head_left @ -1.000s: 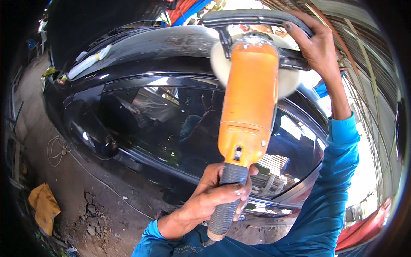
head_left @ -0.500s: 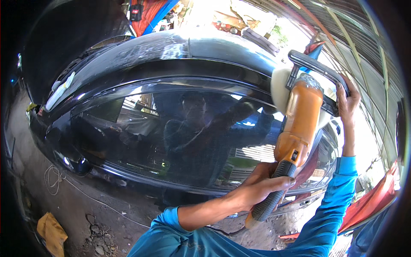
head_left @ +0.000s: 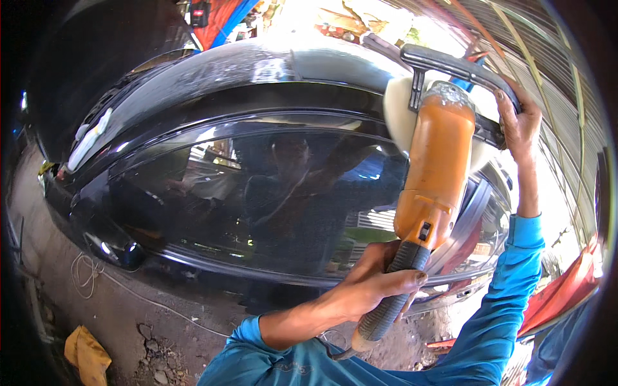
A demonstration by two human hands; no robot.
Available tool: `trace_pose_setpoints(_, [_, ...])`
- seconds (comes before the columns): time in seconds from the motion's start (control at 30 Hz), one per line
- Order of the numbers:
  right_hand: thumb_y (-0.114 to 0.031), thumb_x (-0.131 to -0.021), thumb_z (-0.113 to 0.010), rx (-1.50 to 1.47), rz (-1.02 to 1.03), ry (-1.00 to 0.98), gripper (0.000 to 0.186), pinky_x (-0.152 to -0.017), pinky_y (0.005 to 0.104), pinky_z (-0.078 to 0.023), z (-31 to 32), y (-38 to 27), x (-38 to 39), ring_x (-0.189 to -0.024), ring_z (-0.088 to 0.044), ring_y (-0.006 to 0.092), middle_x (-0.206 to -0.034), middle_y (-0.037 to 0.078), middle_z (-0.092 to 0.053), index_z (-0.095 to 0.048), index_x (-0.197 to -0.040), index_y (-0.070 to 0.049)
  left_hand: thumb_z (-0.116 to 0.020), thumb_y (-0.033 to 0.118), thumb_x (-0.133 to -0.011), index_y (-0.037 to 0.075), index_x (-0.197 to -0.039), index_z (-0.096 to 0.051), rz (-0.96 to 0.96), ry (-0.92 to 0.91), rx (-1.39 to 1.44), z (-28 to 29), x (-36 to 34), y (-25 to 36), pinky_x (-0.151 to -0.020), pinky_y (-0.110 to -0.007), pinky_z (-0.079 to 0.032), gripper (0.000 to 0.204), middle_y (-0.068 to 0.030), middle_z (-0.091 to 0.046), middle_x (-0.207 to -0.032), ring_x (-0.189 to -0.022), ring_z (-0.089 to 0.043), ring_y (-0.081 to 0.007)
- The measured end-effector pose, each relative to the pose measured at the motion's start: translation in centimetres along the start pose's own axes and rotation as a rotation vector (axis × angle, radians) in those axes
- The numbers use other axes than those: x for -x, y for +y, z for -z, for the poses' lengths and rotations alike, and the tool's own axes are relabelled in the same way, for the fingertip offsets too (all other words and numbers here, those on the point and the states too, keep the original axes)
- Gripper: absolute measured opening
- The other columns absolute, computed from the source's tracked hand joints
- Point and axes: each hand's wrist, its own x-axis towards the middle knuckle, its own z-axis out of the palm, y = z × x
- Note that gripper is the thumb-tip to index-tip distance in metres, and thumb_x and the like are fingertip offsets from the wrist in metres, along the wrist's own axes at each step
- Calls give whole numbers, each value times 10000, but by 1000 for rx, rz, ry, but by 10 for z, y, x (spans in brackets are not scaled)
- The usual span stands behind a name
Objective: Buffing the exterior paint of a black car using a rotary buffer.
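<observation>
An orange car polisher (head_left: 439,151) slants across the right side of the view. My left hand (head_left: 376,283) is wrapped around its ribbed black rear grip, thumb on top. The loop-shaped black front handle (head_left: 460,67) has my right hand (head_left: 523,125) closed on its right end. Behind the machine's head shows a round white polishing pad (head_left: 397,116), at the roof edge of a black car (head_left: 232,100); whether it presses on the paint is hidden. Below the roof, the dark side window (head_left: 277,199) reflects a person. A power cord (head_left: 341,354) leaves the grip's end.
A side mirror (head_left: 109,248) juts out at the car's left end. On the dirt floor lie a thin cable (head_left: 161,302), broken stones (head_left: 154,360) and a brownish-yellow cloth or bag (head_left: 88,354). Red fabric (head_left: 560,296) hangs at right, beside a corrugated metal wall (head_left: 579,128).
The polisher has shifted left along the roof edge, with both hands still on it. My view has moved slightly as well.
</observation>
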Motion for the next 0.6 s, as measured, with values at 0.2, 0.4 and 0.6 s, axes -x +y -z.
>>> trace_pose_setpoints(0.2, [-316,-822,-690,-126,173,-76,416,-771,293,-488,-62,-108,-38,-799,-616,146,-884,93,-680,-653,-1102,-10,-683,216,-736,-107,-1147,-468,-136,91,115,16,70,37,-404,-245,-474,566,-90,-535,-716,-517,-540,-129])
trace_pose_setpoints(0.4, [-225,-810,-707,-667,161,-145,306,-744,337,-510,-140,-172,-56,-831,-632,165,-871,119,-701,-683,-1002,11,-676,201,-739,-110,-1150,-476,-306,313,120,10,138,64,-412,-265,-456,553,-64,-508,-688,-494,-518,-131])
trace_pose_setpoints(0.6, [-377,-749,-755,-971,238,48,419,-713,310,-553,-160,-253,-25,-770,-692,210,-862,139,-703,-697,-1016,-59,-634,229,-671,-146,-1064,-452,-594,879,-237,-32,204,66,-306,-238,-384,572,-80,-454,-583,-372,-430,-135])
